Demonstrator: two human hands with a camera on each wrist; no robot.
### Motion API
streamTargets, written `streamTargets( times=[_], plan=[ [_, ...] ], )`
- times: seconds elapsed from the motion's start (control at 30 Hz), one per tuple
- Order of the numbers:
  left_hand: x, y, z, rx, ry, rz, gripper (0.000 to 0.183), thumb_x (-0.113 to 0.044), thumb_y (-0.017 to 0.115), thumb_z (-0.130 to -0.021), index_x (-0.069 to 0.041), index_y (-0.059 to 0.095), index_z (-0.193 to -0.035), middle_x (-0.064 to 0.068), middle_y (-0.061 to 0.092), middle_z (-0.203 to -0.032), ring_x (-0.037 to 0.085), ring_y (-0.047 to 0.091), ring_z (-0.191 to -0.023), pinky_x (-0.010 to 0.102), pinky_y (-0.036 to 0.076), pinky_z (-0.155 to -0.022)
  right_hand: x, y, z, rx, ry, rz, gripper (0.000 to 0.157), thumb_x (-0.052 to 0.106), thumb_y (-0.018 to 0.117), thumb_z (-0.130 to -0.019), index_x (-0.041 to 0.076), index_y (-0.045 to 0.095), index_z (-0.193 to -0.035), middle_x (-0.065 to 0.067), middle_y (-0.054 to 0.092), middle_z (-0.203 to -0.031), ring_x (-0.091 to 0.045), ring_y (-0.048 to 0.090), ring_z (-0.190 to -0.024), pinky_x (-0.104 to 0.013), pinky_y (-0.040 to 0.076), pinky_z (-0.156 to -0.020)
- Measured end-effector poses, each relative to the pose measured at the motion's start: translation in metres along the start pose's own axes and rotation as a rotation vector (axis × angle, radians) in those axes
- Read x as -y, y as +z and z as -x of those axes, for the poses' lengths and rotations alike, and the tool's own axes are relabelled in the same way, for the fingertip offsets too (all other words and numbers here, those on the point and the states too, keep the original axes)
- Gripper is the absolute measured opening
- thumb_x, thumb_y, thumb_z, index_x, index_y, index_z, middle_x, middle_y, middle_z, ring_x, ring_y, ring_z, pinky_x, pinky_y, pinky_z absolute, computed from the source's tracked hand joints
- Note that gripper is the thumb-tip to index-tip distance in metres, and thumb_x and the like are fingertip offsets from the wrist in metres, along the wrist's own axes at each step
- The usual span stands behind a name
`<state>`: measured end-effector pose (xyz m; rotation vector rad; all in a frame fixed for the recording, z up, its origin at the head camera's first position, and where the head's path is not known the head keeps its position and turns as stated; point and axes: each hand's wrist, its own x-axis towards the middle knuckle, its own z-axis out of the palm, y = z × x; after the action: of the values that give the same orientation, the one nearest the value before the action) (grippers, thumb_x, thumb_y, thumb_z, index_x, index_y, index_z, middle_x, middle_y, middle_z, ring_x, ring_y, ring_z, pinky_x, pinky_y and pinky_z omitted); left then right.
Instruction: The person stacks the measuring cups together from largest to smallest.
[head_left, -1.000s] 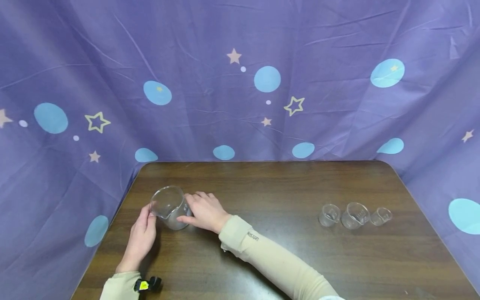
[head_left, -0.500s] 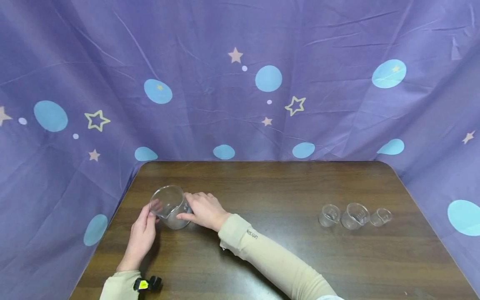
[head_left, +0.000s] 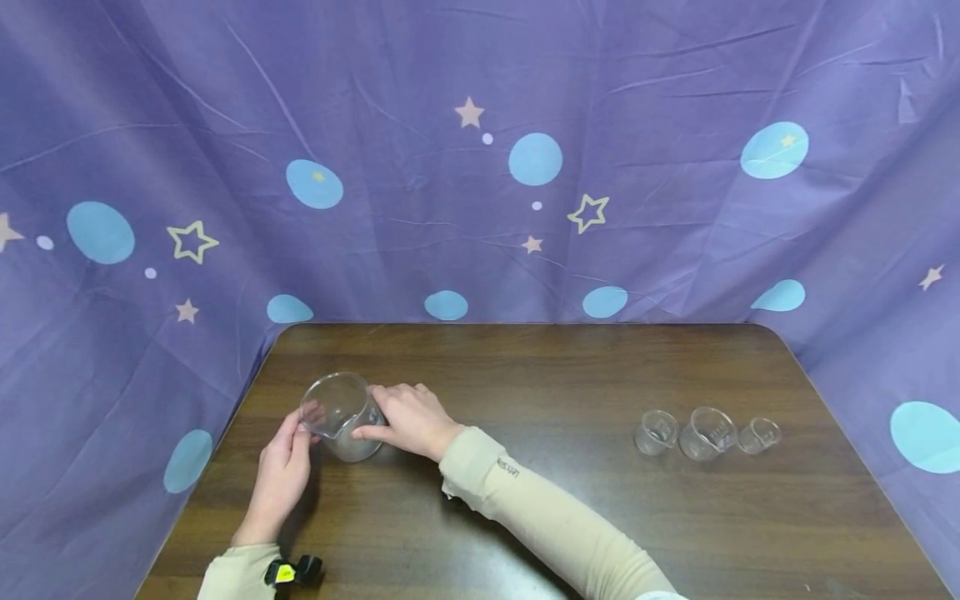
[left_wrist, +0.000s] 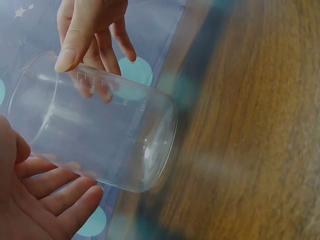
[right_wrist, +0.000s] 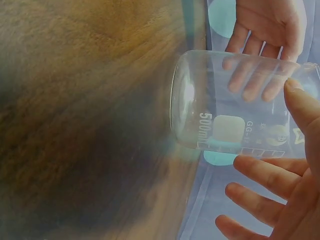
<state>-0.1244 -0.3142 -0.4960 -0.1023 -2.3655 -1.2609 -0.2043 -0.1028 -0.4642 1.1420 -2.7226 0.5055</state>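
Note:
A large clear glass beaker (head_left: pixel 347 429) with a pouring spout is between my two hands at the left of the table; white print on its side reads 500ml (right_wrist: pixel 205 130) in the right wrist view. My left hand (head_left: pixel 281 471) holds its left side near the rim, the fingers lying along the glass (left_wrist: pixel 110 125) in the left wrist view. From the right, my right hand (head_left: pixel 415 422) grips it, thumb (right_wrist: pixel 301 102) on one side and fingertips at the other. The beaker's base is close over the wooden table. Nothing shows inside the glass.
Toward the right of the brown table (head_left: pixel 525 392) stand three smaller glass beakers in a row: a small one (head_left: pixel 656 435), a wider one (head_left: pixel 705 437) and the smallest (head_left: pixel 758 437). A purple curtain (head_left: pixel 412 167) hangs behind the table and along both sides.

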Motion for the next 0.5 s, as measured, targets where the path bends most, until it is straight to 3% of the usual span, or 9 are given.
streamTargets(
  times=[0.5],
  plan=[
    [-0.017,0.000,0.000,0.023,0.019,-0.001,0.035,0.001,0.039,-0.109,0.011,0.057,-0.137,0.031,0.065,-0.131,-0.014,0.058,-0.110,0.007,0.051,-0.087,-0.007,-0.009,0.006,-0.027,-0.014,-0.084,0.067,0.065,0.069,-0.091,0.016,0.064,-0.136,0.006,0.076,-0.114,-0.011,0.071,-0.101,-0.031,0.055,-0.080]
  ],
)
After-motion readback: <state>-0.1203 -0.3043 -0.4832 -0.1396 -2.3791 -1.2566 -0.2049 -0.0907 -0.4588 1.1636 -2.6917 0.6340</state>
